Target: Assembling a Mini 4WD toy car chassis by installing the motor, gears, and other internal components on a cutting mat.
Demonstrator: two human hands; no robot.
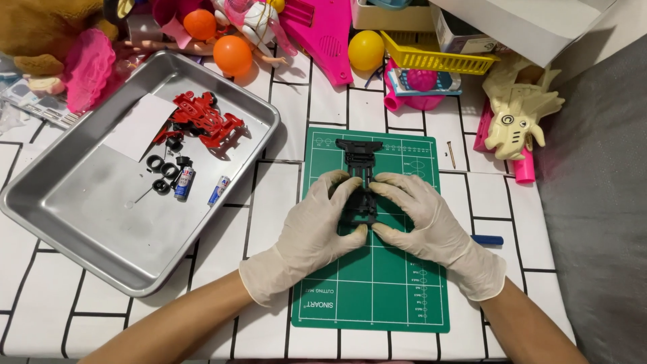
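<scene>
Black toy car chassis (pixel 358 182) | green cutting mat (pixel 377 296) | left hand (pixel 317 226), right hand (pixel 421 219) grip it

We see a white table (pixel 397 114) with black lines; on it lie a green cutting mat (pixel 377 296), a metal tray (pixel 81 222); toys at the far edge. A blue pen (pixel 488 240) lies beside the mat.

Both the left hand (pixel 317 226) and the right hand (pixel 421 219) wear cream gloves. Between them sits a black chassis (pixel 358 180); beneath lies a green mat (pixel 374 296) with white gridlines. Left of the left hand: a silver tray (pixel 81 243) and red body shell (pixel 202 121).
</scene>
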